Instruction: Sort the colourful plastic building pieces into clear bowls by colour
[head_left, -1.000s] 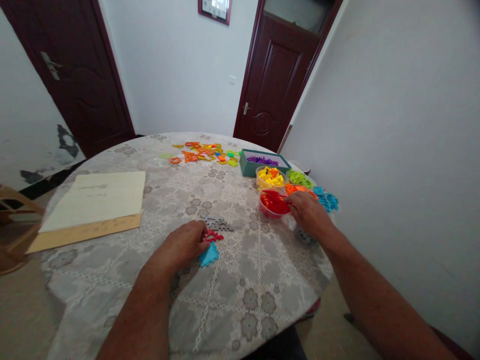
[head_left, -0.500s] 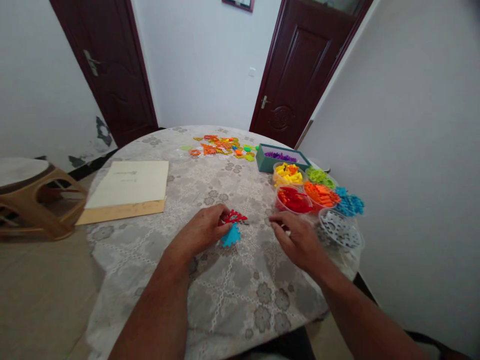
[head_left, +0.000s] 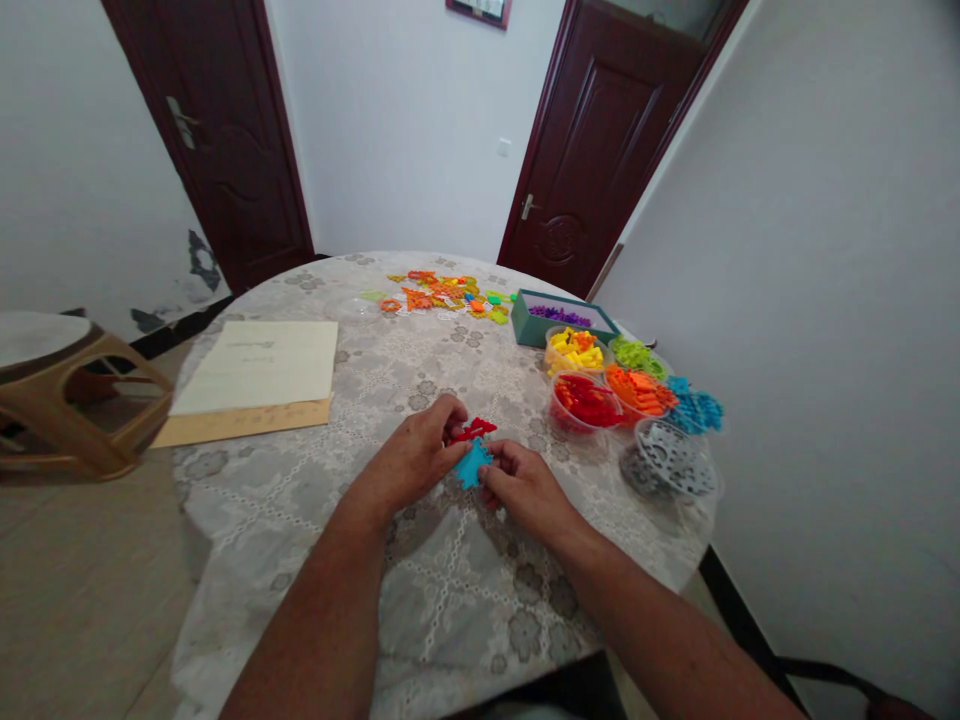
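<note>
"Where are the pieces sitting on your feed?"

"From my remote seat I'm seeing a blue toothed piece (head_left: 472,466) resting between the 2 hands, near the middle of the table's closer half. A red piece (head_left: 477,430) is lying against its far edge. Whether the 2 are interlocking, I'm not able to tell."

"And the grip?"

"The left hand (head_left: 421,450) is grasping the red piece with its fingers, its thumb pressing on the blue one's edge. The right hand (head_left: 529,490) is pinching the blue one's right side between thumb and fingers. Whether those fingers are hiding anything else, I cannot tell."

"What's standing around them?"

"Patterned tablecloth (head_left: 450,595) is spreading under everything. To the right, a red tub (head_left: 571,418) is standing near the hands, with a grey tub (head_left: 637,480) sitting nearer to me. Orange pieces (head_left: 639,390) are heaping up beside the red tub, blue pieces (head_left: 696,405) just past them. Yellow pieces (head_left: 576,350) and lime-green pieces (head_left: 637,356) are filling spots farther back, before a green box (head_left: 529,331) holding purple pieces (head_left: 559,316)."

"Farther out?"

"Loose bright pieces (head_left: 442,294) are scattering across the far side. On the left, a pale sheet (head_left: 262,365) is overlapping a tan sheet (head_left: 244,422), and a stool (head_left: 97,440) is standing on the floor."
</note>
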